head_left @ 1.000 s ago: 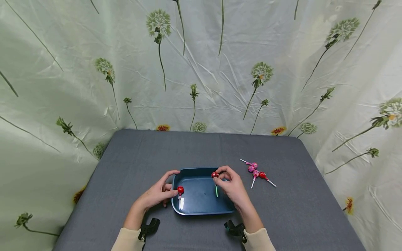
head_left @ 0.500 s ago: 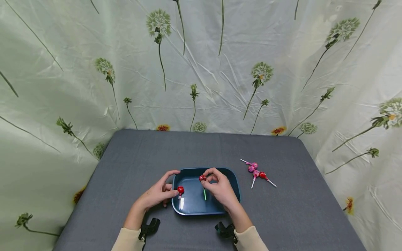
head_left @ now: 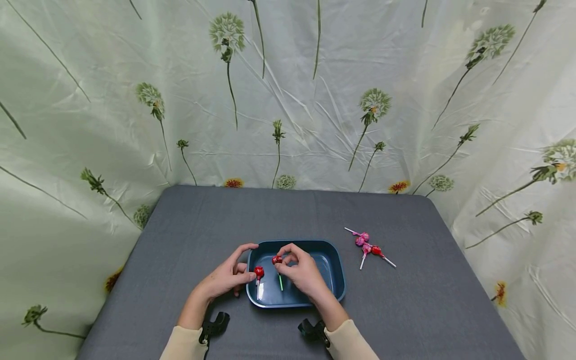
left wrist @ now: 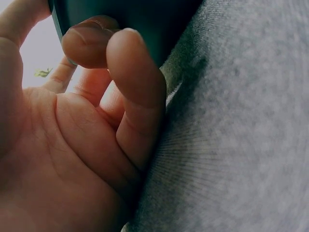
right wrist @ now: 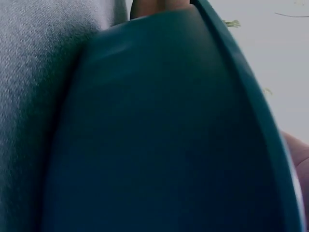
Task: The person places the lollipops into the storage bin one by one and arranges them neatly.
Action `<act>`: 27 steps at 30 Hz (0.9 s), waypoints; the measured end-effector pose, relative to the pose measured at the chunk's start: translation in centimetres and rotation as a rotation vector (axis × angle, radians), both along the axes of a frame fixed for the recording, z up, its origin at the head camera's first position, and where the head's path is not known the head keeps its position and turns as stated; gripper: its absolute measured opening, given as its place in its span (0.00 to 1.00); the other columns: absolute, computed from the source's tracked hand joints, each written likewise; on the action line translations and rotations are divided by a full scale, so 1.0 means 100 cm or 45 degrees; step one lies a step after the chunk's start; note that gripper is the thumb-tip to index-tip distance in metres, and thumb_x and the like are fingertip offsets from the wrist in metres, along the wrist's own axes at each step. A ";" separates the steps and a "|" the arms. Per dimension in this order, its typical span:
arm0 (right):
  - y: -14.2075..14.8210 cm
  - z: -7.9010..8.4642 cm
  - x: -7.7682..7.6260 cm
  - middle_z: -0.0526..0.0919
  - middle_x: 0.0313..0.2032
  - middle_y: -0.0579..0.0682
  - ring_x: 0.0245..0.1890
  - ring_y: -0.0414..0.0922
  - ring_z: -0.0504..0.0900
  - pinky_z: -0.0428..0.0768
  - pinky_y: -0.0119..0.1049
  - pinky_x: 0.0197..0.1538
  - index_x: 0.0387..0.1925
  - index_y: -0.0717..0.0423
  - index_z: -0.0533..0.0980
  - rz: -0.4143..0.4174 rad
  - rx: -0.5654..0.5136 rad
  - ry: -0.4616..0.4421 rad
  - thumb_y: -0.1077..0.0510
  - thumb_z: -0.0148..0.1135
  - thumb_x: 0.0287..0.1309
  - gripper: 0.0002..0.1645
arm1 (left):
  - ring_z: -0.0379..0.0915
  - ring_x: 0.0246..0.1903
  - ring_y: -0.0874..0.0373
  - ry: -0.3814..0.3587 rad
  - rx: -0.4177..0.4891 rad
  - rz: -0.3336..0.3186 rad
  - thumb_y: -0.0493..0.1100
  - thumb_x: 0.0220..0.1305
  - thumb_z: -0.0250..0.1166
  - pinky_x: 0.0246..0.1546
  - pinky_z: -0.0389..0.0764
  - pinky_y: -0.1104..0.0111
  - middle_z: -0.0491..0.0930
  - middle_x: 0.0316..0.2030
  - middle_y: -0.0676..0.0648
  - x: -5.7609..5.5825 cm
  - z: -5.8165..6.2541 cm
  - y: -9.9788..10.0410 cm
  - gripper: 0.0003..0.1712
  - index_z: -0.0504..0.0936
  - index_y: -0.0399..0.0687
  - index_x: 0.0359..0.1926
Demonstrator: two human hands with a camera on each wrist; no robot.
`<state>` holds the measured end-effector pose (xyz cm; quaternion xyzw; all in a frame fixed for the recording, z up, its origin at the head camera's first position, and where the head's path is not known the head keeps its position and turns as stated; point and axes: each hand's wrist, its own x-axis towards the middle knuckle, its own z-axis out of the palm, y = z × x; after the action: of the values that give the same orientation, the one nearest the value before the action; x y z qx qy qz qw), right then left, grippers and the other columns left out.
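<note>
In the head view my left hand holds the left side of a dark blue tray, its thumb at the rim and the index finger at the far corner. The left wrist view shows its other fingers curled against the tray's outer wall. Over the tray, my right hand pinches a red lollipop by its head, with the green stick pointing down toward me. A second red lollipop with a pale stick lies inside the tray at the left, close to my left thumb.
Right of the tray, several pink lollipops and a red lollipop lie clustered on the grey cloth-covered table. A flower-printed curtain hangs behind and around the table. In the right wrist view the tray's wall blocks most of the scene.
My right hand has moved left across the tray and slightly toward me, carrying the red lollipop with the green stick. The left hand and tray have stayed in place.
</note>
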<state>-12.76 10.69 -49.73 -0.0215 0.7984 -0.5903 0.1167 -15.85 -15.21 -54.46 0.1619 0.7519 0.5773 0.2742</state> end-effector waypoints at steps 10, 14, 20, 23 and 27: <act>-0.009 -0.005 -0.003 0.82 0.29 0.46 0.21 0.42 0.70 0.68 0.31 0.25 0.49 0.52 0.79 0.057 0.042 0.012 0.54 0.71 0.67 0.14 | 0.69 0.21 0.59 0.003 0.007 -0.008 0.46 0.75 0.66 0.27 0.81 0.64 0.76 0.28 0.49 0.000 0.001 0.000 0.43 0.52 0.60 0.81; -0.011 -0.005 -0.003 0.81 0.28 0.44 0.21 0.41 0.69 0.67 0.31 0.25 0.49 0.53 0.79 0.081 0.044 0.010 0.55 0.71 0.67 0.14 | 0.69 0.21 0.59 0.002 0.005 -0.007 0.47 0.75 0.66 0.27 0.81 0.64 0.77 0.28 0.49 -0.001 0.001 0.001 0.43 0.52 0.60 0.81; -0.015 -0.004 -0.004 0.79 0.28 0.43 0.21 0.41 0.70 0.67 0.31 0.26 0.49 0.53 0.78 0.119 0.044 -0.031 0.56 0.69 0.68 0.12 | 0.69 0.21 0.60 0.002 0.004 -0.011 0.47 0.75 0.66 0.26 0.81 0.63 0.76 0.28 0.50 0.000 0.001 0.000 0.43 0.52 0.60 0.81; -0.018 -0.004 -0.004 0.79 0.27 0.43 0.22 0.41 0.70 0.67 0.31 0.26 0.49 0.52 0.78 0.137 0.063 -0.033 0.57 0.69 0.67 0.12 | 0.69 0.21 0.60 0.000 0.013 -0.013 0.47 0.75 0.66 0.26 0.81 0.63 0.76 0.28 0.50 0.000 0.002 -0.001 0.43 0.51 0.60 0.81; -0.023 -0.005 -0.003 0.79 0.27 0.43 0.21 0.40 0.71 0.67 0.31 0.26 0.48 0.50 0.78 0.143 0.121 -0.037 0.57 0.70 0.66 0.11 | 0.69 0.20 0.60 -0.002 0.020 -0.017 0.47 0.75 0.66 0.26 0.81 0.64 0.76 0.28 0.50 0.000 0.002 -0.001 0.43 0.51 0.60 0.81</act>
<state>-13.06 8.43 -50.26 -0.0521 0.8212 -0.5447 0.1622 -15.81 -15.34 -54.25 0.1687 0.7461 0.5815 0.2772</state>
